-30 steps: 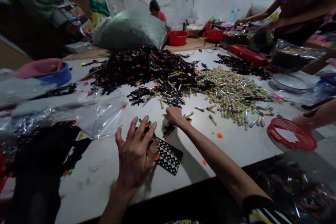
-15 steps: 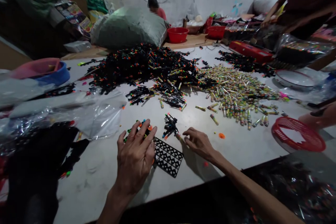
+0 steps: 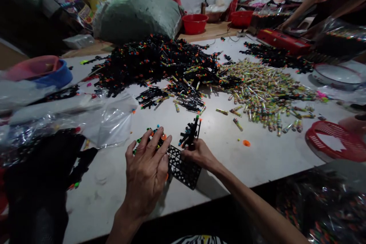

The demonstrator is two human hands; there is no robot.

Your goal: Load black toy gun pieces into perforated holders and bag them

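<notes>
My left hand (image 3: pixel 147 167) lies with fingers stretched and slightly spread over the left part of a black grid tray (image 3: pixel 183 171). Dark pieces with green, orange and blue tips (image 3: pixel 138 145) show around its fingertips; what lies under the palm is hidden. At the tray's far edge, my right hand (image 3: pixel 198 154) pinches a small black toy gun (image 3: pixel 195 129), held upright with its coloured tip uppermost. Just behind that hand is a small cluster of black toy guns (image 3: pixel 185 133), partly covered by the held one.
A big heap of black toy guns (image 3: pixel 154 61) spreads across the table beside a pile of small clear tubes (image 3: pixel 265 91). A red basket (image 3: pixel 328 139) stands at right, plastic bags (image 3: pixel 114 122) at left. Co-workers are at the back and far right.
My right hand has moved left from beside the cluster to the tray and now grips an upright toy gun. My left hand stays over the tray. The view has shifted slightly.
</notes>
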